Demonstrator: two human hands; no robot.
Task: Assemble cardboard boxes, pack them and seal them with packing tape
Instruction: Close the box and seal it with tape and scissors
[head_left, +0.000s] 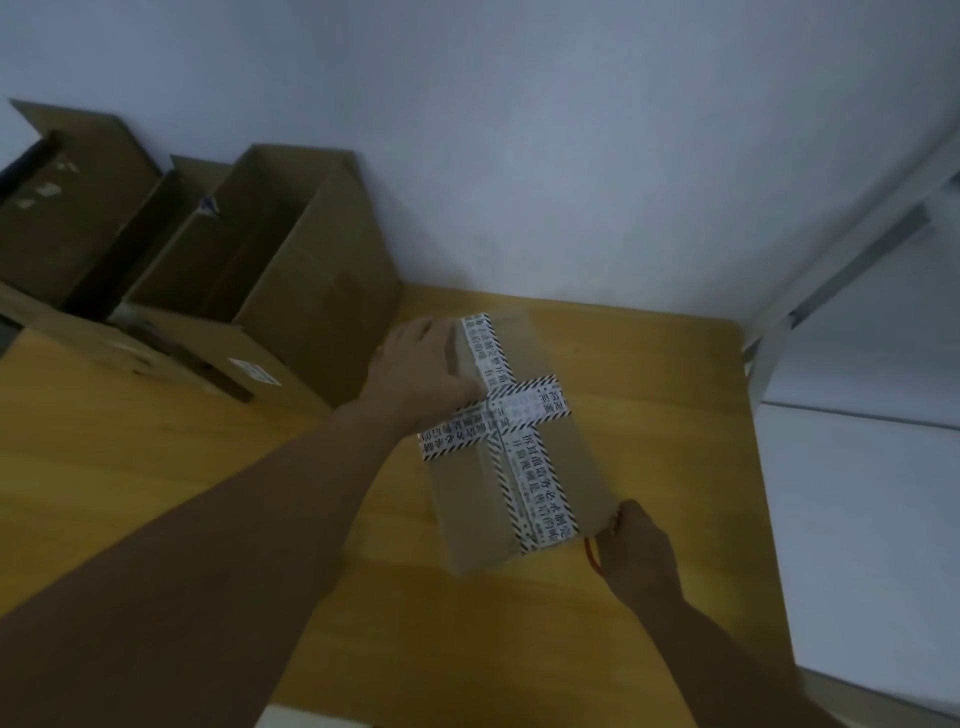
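box (576, 467) crossed with white Chinese-printed tape (537, 470) | left hand (421, 366) fingers (441, 328) flat on it | right hand (640, 545) fingers (616, 519) pinching its near corner

carton (462, 512): brown cardboard, matt. tape (540, 488): white printed plastic film, slightly glossy (glare on the crosswise strip). table (156, 467): yellowish wood-grain top, smooth, faint sheen. open boxes (311, 291): brown cardboard, matt, scuffed. wall (571, 156): matt white. frame (857, 260): pale metal.

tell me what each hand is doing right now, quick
Left hand: open, pressing flat on the taped box.
Right hand: fingers curled, pinching the box's near right corner; a red item beside it is unclear.
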